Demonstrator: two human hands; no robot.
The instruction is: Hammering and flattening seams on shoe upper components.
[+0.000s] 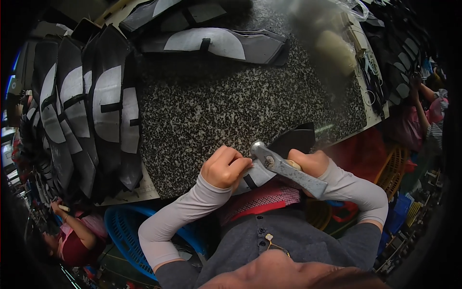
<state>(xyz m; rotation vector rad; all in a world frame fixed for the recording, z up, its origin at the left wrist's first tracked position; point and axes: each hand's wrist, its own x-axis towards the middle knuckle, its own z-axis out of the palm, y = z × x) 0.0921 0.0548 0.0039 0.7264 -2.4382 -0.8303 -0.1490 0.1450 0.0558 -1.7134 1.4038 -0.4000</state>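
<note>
My right hand is closed round the handle of a hammer with a long grey metal head. That head slants across a flat black piece with a light grey patch and a short black strap, at the near edge of the speckled table. My left hand has its fingers curled and pressed together at the left side of this piece, pinching its grey patch. The hammer head covers the middle of the piece. Whether metal and piece touch, I cannot tell.
More such black-and-grey pieces stand in overlapping rows at the left and lie stacked on the speckled table. Below its near edge are a blue basket and an orange basket. Other people work at both sides.
</note>
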